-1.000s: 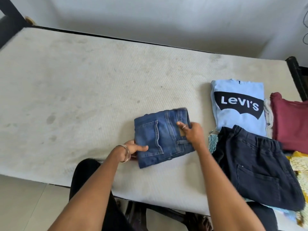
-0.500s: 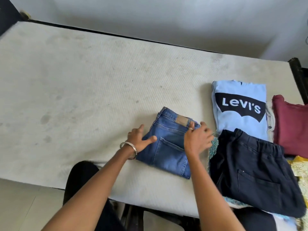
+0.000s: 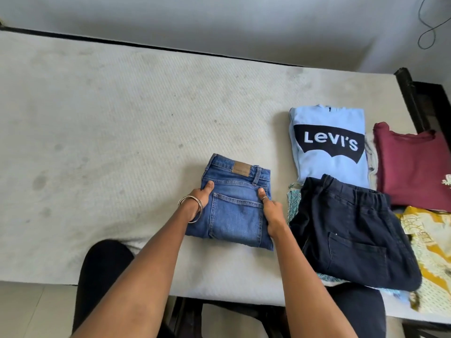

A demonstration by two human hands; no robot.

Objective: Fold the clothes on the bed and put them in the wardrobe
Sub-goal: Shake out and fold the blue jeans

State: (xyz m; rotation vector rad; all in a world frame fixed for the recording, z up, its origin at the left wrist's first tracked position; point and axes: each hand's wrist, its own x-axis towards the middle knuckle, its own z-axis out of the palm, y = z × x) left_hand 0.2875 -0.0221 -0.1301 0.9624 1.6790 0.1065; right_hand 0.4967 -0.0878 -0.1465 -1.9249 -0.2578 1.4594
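Note:
Folded blue jeans lie on the bare mattress near its front edge, back pocket and leather patch facing up. My left hand, with bangles on the wrist, grips the jeans' left edge, thumb on top. My right hand grips the right edge the same way, thumb with a ring on top. The fingers of both hands are hidden under the fabric.
To the right lie folded clothes: a light blue Levi's shirt, dark navy trousers, a maroon top and a yellow patterned cloth. A black bed frame borders the far right. The wall runs behind the bed.
The jeans have been turned so the waistband faces away from me and squared up. Both hands moved from the top of the jeans to their two sides.

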